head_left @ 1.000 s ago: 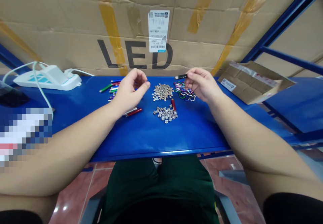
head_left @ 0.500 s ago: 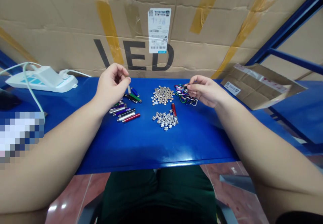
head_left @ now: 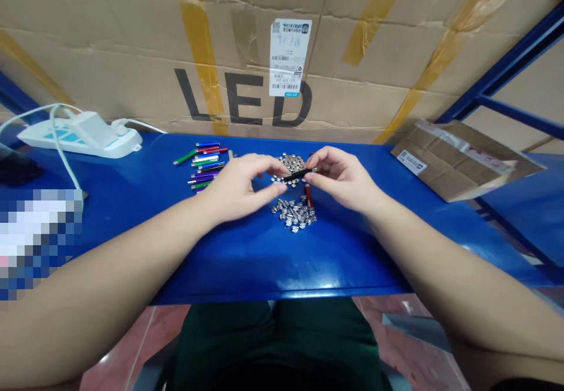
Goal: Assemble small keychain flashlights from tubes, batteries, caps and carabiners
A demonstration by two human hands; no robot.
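Observation:
My right hand (head_left: 339, 179) is shut on a slim black metal tube (head_left: 299, 174), likely a mini flashlight body, holding it above the piles. My left hand (head_left: 240, 188) is close by, its fingertips near the tube's left end; whether they pinch anything is hard to see. Just below lie a heap of silver button cells (head_left: 289, 164) and a heap of small silver metal parts (head_left: 294, 214), with a red tube (head_left: 309, 196) beside the latter. Several coloured metal tubes (head_left: 200, 164) lie left of my left hand. The carabiners are hidden behind my right hand.
The blue table (head_left: 282, 261) has a near edge above my knees. A white power strip (head_left: 79, 135) with cables sits at the far left, a flattened cardboard parcel (head_left: 462, 161) at the right, and a large cardboard carton (head_left: 132, 44) stands behind.
Both hands have moved inward and now meet above the silver heaps. My right hand has left the carabiners and holds the black tube. My left hand has moved from the back of the table to the centre.

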